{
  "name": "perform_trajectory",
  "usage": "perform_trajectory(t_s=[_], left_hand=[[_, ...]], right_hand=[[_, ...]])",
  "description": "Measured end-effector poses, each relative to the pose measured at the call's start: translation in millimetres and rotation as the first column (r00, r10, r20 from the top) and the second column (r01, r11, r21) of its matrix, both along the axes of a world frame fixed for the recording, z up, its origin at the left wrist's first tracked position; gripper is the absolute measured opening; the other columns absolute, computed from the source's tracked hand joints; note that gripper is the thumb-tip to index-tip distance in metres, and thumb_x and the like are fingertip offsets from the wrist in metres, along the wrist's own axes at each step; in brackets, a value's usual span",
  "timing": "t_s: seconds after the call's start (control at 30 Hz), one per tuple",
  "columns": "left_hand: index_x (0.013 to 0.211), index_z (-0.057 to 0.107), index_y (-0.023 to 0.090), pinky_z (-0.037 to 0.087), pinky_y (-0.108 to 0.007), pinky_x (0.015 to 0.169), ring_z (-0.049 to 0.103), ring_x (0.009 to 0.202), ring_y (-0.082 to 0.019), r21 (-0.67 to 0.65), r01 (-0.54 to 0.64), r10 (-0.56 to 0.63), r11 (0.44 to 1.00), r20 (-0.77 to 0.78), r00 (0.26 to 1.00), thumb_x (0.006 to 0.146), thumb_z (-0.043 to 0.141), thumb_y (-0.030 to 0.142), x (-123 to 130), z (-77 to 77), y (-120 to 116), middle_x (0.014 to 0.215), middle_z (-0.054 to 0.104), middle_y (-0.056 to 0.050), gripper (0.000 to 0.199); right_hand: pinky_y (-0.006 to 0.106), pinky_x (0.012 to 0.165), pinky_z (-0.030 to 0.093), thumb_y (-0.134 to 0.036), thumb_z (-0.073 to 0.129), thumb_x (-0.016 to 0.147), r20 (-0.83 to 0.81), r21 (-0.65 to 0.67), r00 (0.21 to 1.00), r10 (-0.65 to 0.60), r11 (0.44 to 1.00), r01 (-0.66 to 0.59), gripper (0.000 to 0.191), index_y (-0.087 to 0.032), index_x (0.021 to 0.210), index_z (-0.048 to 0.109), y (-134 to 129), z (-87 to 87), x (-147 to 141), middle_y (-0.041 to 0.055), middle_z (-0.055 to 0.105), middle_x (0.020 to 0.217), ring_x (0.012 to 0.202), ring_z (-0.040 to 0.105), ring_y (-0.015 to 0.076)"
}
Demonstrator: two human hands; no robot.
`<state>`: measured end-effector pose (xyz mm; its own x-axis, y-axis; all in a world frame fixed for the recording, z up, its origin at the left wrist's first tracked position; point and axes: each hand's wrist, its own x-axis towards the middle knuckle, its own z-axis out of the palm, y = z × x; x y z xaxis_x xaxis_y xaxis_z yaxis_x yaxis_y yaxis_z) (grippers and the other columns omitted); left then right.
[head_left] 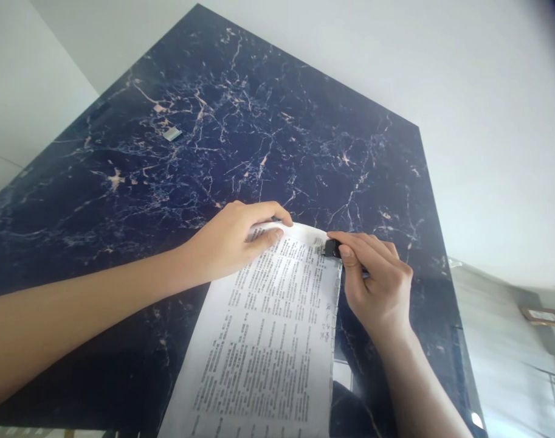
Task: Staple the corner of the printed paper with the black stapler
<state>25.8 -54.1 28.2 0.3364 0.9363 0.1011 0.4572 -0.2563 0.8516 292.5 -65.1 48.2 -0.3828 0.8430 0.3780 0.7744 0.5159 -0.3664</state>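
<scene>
Head view: clenched small black tool [333, 249] between thumb and fingertips of right hand [381, 283], at 1 o'clock corner of printed paper [263, 359]. Grasped paper near its 12 o'clock edge with left hand [227, 242], thumb on print. Could not make out tool's bite, sheet count or far-side fingers. Found paper bowed along that edge, running toward 6 o'clock over dark marbled table [304, 121]. Judged main risk as skew: with corner curved, could have slid under tool pressure and been pinched crooked or creased. Also risked tearing close to the edge from any sideways tug between hands. With right fingertips so near the tool, could have nipped skin on a hard squeeze. Saw small metallic strip [172, 134] lying at 10 o'clock, well apart from both hands; risked losing it only with a wide sweep.
</scene>
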Motion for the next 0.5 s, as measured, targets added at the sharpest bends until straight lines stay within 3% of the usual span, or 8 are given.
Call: perform_trajectory(t_s=[0.5], left_hand=[[0.117,0.072,0.028,0.053,-0.033,0.077,0.069,0.085,-0.021,-0.009,-0.005,0.005,1.0,-0.014,1.0,0.1,0.06,0.038,-0.1,0.0,0.0,0.086,0.072,-0.002,0.024]], right_hand=[[0.04,0.085,0.046,-0.021,0.052,0.105,-0.009,0.013,1.0,0.011,1.0,-0.01,0.024,-0.025,0.111,0.075,0.9,0.7,0.2,0.0035,0.078,0.099,0.09,0.072,0.0229]])
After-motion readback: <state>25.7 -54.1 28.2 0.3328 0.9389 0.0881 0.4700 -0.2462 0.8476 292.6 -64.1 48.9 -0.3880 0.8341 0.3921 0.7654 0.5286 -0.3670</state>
